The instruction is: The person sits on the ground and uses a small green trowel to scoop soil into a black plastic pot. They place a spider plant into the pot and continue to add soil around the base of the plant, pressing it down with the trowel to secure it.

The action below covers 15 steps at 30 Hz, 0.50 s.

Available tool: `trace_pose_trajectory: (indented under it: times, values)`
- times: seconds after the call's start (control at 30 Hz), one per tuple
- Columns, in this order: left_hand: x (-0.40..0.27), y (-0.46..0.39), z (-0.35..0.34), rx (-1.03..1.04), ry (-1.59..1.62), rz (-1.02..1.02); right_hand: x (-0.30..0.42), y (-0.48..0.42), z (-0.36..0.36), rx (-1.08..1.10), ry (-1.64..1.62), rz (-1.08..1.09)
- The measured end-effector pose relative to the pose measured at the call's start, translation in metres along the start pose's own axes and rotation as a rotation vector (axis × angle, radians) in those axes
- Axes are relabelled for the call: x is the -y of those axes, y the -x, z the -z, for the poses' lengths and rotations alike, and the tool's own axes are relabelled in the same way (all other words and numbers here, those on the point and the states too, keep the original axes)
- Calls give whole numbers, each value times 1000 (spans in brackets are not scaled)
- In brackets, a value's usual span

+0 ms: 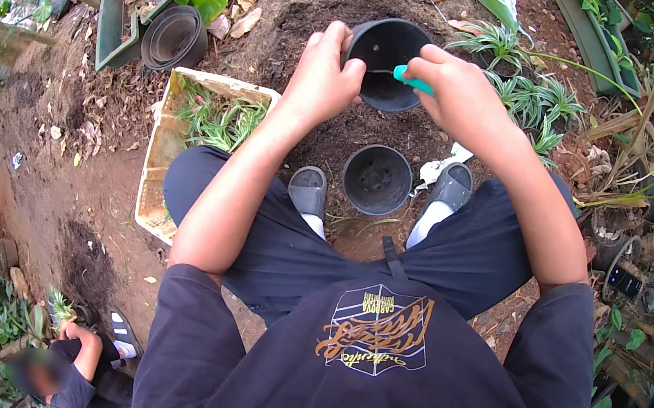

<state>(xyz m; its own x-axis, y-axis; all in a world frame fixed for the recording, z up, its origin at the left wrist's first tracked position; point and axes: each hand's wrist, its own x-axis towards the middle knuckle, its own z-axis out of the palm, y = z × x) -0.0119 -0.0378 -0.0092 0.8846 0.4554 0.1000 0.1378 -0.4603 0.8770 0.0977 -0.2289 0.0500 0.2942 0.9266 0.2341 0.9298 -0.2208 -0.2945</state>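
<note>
My left hand [326,77] grips the left rim of a black plastic plant pot [387,97], tilted so its inside faces me. A small light hole shows in the pot's inside. My right hand [456,91] holds a teal-handled tool [413,80]. Its thin shaft reaches across the pot's mouth; I cannot tell whether the tip touches the wall. On the soil between my grey slide sandals stands a second black pot [377,180] with drainage holes in its base.
A cream plastic crate [150,181] of spider plant cuttings [220,119] stands by my left knee. Potted spider plants [535,101] are at right. Nested pots [174,38] and a green planter trough [112,21] lie upper left. Another person [89,364] sits lower left, holding a plant.
</note>
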Motion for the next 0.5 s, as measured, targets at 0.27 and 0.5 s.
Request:
trace_pose_trajectory:
  times: [0.27,0.5]
  values:
    - [9,-3,19,-22,203,84,11,0,42,-134,-34,-16]
    - [17,-4,18,-35,150,83,12,1,52,-221,-89,5]
